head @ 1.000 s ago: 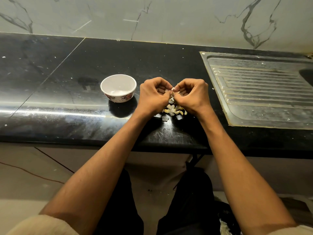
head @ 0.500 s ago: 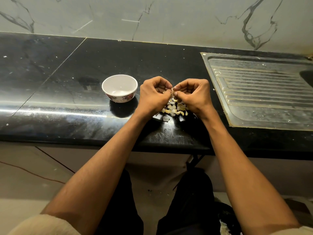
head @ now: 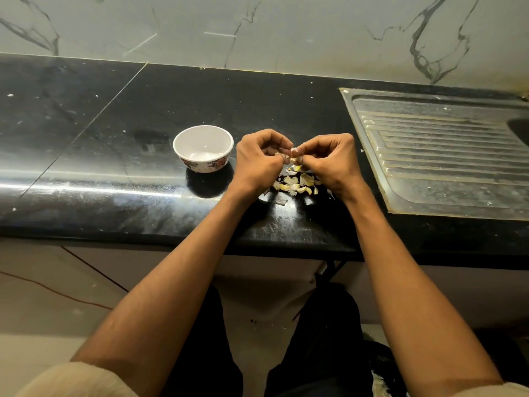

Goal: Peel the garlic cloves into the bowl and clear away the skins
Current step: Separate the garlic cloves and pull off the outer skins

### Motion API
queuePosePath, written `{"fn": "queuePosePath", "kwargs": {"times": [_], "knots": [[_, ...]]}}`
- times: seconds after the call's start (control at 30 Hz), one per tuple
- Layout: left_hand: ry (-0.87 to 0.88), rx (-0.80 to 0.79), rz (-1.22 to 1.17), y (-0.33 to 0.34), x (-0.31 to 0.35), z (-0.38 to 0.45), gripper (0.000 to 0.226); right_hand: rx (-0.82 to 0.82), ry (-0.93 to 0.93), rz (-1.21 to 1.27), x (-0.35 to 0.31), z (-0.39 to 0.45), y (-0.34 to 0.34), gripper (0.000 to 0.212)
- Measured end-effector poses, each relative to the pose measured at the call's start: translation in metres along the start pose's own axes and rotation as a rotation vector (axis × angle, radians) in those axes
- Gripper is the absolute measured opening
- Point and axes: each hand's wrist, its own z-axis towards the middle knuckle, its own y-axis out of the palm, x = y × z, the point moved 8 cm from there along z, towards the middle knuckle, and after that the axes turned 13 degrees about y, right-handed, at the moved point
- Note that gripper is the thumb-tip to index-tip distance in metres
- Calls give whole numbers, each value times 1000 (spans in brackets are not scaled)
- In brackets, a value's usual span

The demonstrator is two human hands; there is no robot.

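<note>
Pinching one garlic clove (head: 293,151) between left hand (head: 259,161) and right hand (head: 329,160), floral bowl (head: 203,149) beside, no readable writing

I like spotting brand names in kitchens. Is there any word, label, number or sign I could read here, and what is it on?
None: no writing shows anywhere in this view.
The bowl bears only a flower pattern on its outer wall, no letters.
The draining board shows ridges and specks, no stamp that can be made out.
The counter and the marble wall carry only veins, scratches and crumbs.
</note>
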Motion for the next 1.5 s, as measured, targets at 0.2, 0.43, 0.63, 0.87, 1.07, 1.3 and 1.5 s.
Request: {"fn": "queuePosePath", "kwargs": {"times": [0.2,0.43,0.63,0.87,1.07,1.3,1.5], "knots": [[39,-4,9,0,1,1,22,-29,-11,-8,0,0,2,18],[40,-4,13,-1,0,2,19,-76,108,100,5,0,6,19],[33,21,-7,-5,0,2,21,-83,106,141,3,-1,5,22],[5,34,-33,-5,-1,1,16,-73,43,119,-4,-5,0,25],[10,83,-66,-10,4,-1,15,110,60,76,2,-5,-18,9],[52,71,100,-14,15,-11,24,286,138,-271,23,-37,-42,24],[56,-19,269,-13,20,-30,33,158,94,-407,25,-60,-33,27]]}}
